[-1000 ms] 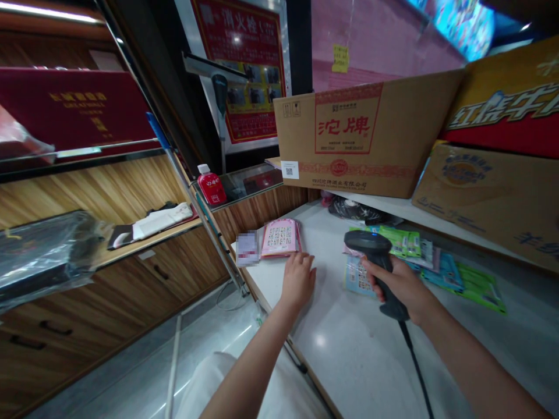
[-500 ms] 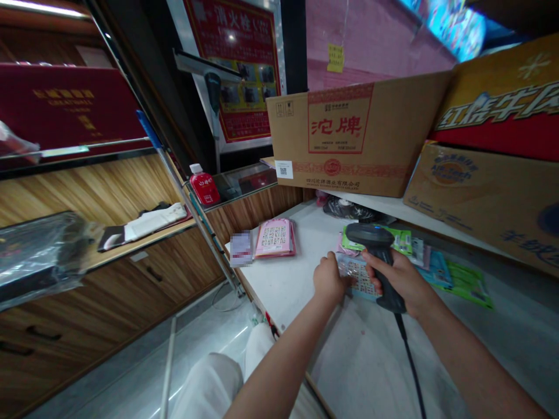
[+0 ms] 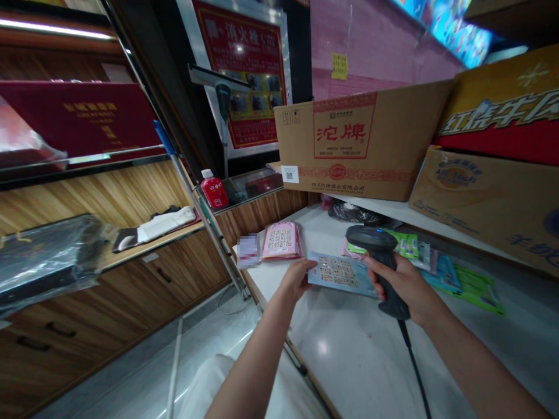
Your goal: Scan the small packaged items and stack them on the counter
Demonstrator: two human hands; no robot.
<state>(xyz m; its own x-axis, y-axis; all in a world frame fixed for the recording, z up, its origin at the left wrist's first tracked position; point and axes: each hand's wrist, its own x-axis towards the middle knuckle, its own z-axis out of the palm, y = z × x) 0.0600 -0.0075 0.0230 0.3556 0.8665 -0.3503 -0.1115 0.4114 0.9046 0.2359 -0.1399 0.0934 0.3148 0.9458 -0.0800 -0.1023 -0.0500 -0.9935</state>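
In my right hand (image 3: pixel 406 285) is a black handheld barcode scanner (image 3: pixel 379 262), its head over the counter and its cord running down toward me. My left hand (image 3: pixel 299 278) pinches the left end of a flat light-blue packet (image 3: pixel 338 272) printed with a grid of small pictures. The packet's right end reaches behind the scanner and my right fingers; whether those fingers touch it I cannot tell. Left of the packet lies a pink packet stack (image 3: pixel 282 240) with a similar grid. Green packets (image 3: pixel 406 243) and a blue packet (image 3: pixel 443 273) lie beyond the scanner.
A tan carton (image 3: pixel 340 151) stands on a raised ledge behind the white counter (image 3: pixel 332 343). More cartons (image 3: pixel 489 203) sit at the right. A red bottle (image 3: pixel 214 189) and a squeegee (image 3: pixel 222 102) are at the back left. Wooden drawers (image 3: pixel 144 279) lie left of the floor gap.
My left hand has moved left with the end of the light-blue packet, so more of its printed grid shows. The scanner stays in my right hand. The view has shifted slightly.
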